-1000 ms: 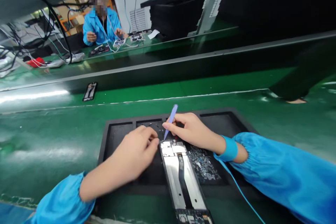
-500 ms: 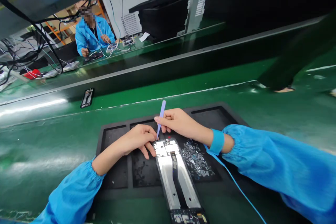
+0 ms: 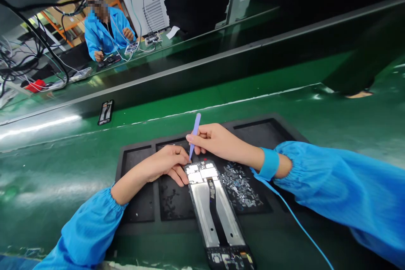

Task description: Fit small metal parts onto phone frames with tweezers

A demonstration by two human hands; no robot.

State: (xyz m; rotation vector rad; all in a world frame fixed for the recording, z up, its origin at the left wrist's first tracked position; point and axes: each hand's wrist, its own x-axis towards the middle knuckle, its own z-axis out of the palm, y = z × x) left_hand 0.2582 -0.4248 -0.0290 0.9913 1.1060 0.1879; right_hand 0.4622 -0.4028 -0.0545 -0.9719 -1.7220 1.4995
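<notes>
An opened phone body (image 3: pixel 215 211) lies lengthwise across a black compartment tray (image 3: pixel 134 223), its metal inside and a dark flex strip showing. My left hand (image 3: pixel 166 164) rests at the phone's far left corner, fingers curled against its edge. My right hand (image 3: pixel 211 139) pinches a thin purple plastic pry tool (image 3: pixel 194 133), held nearly upright with its tip at the phone's top left corner, beside my left fingertips. A blue wrist strap (image 3: pixel 268 163) with a blue cord sits on my right wrist.
Small metal parts (image 3: pixel 240 187) fill the tray compartment right of the phone. Another phone body (image 3: pixel 105 112) lies on the green belt at far left. Across the line a person in a blue coat (image 3: pixel 106 33) works among cables. A dark sleeve (image 3: pixel 357 76) reaches in at right.
My left hand has drawn back from covering the phone's top to resting at its left corner. The pry tool has stood more upright. The view has shifted slightly.
</notes>
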